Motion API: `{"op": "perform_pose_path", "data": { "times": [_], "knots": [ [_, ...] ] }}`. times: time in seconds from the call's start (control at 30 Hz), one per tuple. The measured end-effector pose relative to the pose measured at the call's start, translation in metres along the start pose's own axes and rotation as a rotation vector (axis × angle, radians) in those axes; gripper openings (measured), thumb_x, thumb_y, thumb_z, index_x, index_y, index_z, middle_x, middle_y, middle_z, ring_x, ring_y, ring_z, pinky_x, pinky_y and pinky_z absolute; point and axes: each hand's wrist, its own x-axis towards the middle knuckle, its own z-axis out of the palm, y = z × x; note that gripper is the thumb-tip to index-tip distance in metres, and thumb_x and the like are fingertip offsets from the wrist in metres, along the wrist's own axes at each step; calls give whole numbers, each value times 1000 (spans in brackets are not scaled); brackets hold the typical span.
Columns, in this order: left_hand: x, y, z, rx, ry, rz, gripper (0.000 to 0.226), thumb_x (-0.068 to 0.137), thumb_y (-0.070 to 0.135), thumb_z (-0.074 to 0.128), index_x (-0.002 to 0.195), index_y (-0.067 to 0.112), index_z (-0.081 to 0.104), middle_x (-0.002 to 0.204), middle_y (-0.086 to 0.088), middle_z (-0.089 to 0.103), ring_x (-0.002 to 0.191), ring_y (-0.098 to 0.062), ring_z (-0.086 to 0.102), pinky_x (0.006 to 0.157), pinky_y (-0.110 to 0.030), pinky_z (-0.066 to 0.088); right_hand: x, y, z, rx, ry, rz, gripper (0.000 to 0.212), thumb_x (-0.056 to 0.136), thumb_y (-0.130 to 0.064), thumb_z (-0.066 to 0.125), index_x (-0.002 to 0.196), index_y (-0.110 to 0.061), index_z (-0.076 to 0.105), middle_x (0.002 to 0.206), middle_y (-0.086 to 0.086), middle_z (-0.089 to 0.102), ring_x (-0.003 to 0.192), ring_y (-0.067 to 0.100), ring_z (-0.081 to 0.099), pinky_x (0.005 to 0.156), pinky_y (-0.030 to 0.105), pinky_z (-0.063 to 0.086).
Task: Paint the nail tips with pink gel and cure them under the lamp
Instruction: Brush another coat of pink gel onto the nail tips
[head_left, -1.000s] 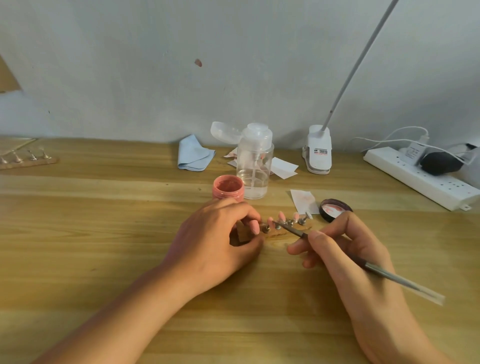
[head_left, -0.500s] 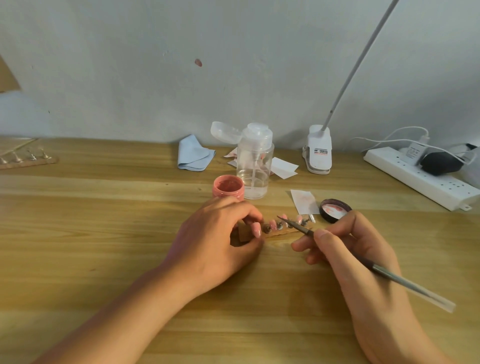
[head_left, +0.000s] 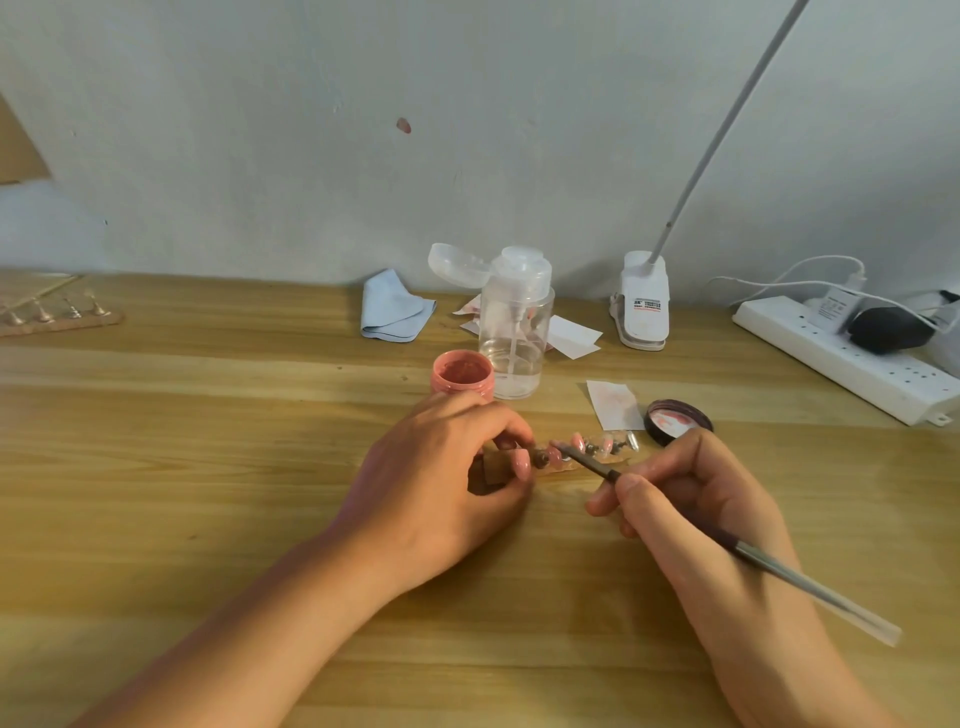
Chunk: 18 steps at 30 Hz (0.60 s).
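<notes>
- Our left hand (head_left: 441, 478) pinches the holder strip's (head_left: 496, 467) left end on the counter (head_left: 208, 467).
- Nail tips (head_left: 576, 444) run rightward in a row between our hands.
- Right hand (head_left: 691, 509) grips the brush (head_left: 810, 590), bristles pointing up-left at the tips nearest the left hand.

Bare forearms (head_left: 291, 603) w/ bare L hand (head_left: 441, 486) & R hand (head_left: 691, 519).

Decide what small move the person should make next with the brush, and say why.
Probably draw the brush in one short stroke along the nail tip it touches: the right hand pinches the brush, its bristles sit on that tip, and the left hand grips the holder strip steady.
</notes>
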Motion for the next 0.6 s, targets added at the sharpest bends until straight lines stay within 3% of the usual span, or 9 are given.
{"op": "perform_pose_path", "data": {
  "times": [0.1,0.3,0.4,0.47,0.6],
  "knots": [
    [-1,0,0,-2,-2,1,17,81,36,67,98,36,67,94,18,60,88,0,48,79,-27,46,-1,-1,0,2,0,21,10,71,-19,64,72,-13,55,70,9,73,60,5,63,55,14,47],
    [0,0,-1,10,-7,3,17,81,39,63,98,37,67,95,18,60,87,0,47,79,-25,45,0,-2,1,-7,7,24,18,69,-18,64,77,-6,54,70,12,72,61,8,62,56,12,45],
    [0,0,0,9,-7,0,17,81,37,65,97,37,67,95,18,60,88,0,48,79,-25,46,1,-1,-2,35,35,11,18,77,-7,71,76,-4,54,67,12,71,59,5,61,55,13,46],
    [0,0,0,3,-5,1,17,80,36,67,97,36,67,93,18,60,89,0,49,79,-26,46,1,1,-3,54,41,19,16,83,6,65,75,-3,54,67,13,70,59,7,61,56,16,46],
    [0,-1,0,5,-9,7,16,79,37,69,95,37,66,91,20,60,89,1,50,78,-25,47,1,1,-2,42,18,21,16,86,6,59,75,-2,52,67,13,71,55,7,58,54,15,46]
  ]
}}
